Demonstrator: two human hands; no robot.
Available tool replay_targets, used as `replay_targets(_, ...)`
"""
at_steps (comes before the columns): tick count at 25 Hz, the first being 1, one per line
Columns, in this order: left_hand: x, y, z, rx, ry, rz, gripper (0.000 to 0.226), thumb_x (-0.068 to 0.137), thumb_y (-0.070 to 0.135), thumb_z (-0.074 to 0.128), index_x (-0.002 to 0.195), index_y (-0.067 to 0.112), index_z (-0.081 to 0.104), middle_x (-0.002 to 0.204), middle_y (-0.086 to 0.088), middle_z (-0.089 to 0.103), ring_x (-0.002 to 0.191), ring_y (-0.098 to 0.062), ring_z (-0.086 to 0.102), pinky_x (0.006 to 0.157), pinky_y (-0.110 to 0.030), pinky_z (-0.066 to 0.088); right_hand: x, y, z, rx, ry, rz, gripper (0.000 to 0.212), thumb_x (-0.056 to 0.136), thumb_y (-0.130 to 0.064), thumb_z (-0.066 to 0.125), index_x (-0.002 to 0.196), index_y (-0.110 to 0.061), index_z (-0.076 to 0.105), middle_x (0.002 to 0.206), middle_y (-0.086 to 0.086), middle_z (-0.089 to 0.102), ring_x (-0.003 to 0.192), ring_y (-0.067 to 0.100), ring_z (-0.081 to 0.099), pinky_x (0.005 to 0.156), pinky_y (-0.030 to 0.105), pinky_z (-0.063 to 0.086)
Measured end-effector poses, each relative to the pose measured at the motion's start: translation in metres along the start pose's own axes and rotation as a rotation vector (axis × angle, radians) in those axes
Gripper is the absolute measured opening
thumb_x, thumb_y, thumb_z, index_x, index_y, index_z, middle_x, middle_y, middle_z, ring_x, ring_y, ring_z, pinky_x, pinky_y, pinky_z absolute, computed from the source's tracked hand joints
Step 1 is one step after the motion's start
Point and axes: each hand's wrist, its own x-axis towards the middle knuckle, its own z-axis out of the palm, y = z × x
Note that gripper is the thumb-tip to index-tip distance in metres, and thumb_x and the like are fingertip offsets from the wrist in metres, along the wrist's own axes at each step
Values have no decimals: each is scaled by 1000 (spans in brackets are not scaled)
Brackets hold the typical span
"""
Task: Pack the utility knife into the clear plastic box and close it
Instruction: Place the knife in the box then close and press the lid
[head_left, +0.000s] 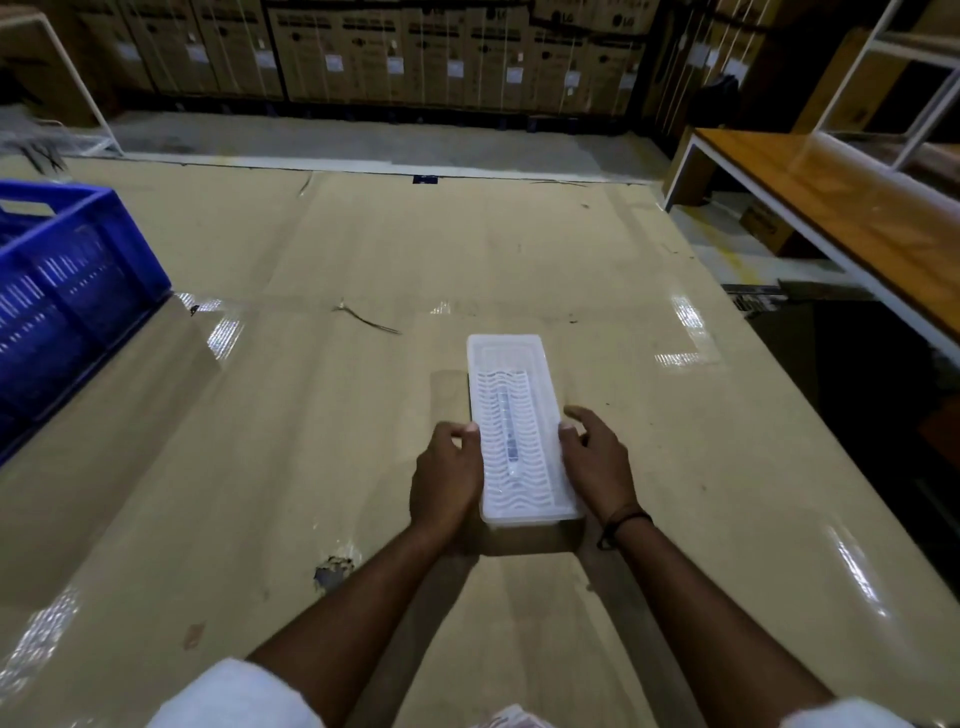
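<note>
1. Work surface: a broad sheet of taped cardboard fills the lower view. A blue crate stands at its far left edge and a wooden bench lies beyond its right edge, both well apart from the task's things.

2. Clear plastic box: it sits near the middle of the surface, its long axis running away from the person and leaning slightly left at the far end. A white lid with a wavy slotted pattern lies over the top; whether it is fully pressed home cannot be told.

3. Left hand: it is placed against the box's left long side at the near half, fingers curled and thumb tip touching the lid's edge. It braces the box rather than lifting it.

4. Right hand: it mirrors the left on the right long side, thumb tip at the lid's edge and fingers loosely spread just beside the wall. Both hands are equally near, so the box lies squarely between them.

5. Utility knife: a dark slim shape shows through the lid, lying along the box's long axis. By judgement, packing is done and closing calls for downward pressure along both long edges.
</note>
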Motion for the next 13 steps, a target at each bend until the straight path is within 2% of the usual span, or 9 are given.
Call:
replay_targets(2, 17, 16, -2, 71, 32, 70, 40, 103, 48, 41, 136, 27, 47, 113, -5, 73, 98, -25, 70, 88, -45, 57, 15, -14, 1, -12, -40, -14, 44, 102, -34, 47, 146, -30, 49, 85, 1, 69, 87, 20, 65, 80, 30, 46)
replay_targets(5, 38, 28, 1, 233, -11, 205, 55, 106, 42, 36, 158, 31, 21, 122, -10, 68, 107, -31, 68, 90, -49, 56, 31, -28, 8, -118, -82, -88, 48, 103, -32, 42, 151, -33, 42, 104, 6, 71, 94, 26, 67, 87, 35, 52)
replay_targets(8, 50, 25, 5, 355, -89, 262, 57, 107, 44, 30, 160, 36, 12, 119, -12, 68, 100, -28, 68, 86, -44, 57, 35, -30, 16, -264, -64, -147, 48, 105, -31, 37, 153, -34, 38, 109, 14, 72, 94, 30, 66, 87, 42, 55)
replay_targets(13, 59, 19, 13, 418, -150, 291, 68, 104, 51, 37, 160, 33, 3, 112, -11, 71, 91, -28, 70, 79, -41, 56, 40, -24, 22, -324, -58, -156, 50, 104, -31, 35, 154, -35, 36, 104, 15, 72, 85, 31, 66, 80, 43, 57)
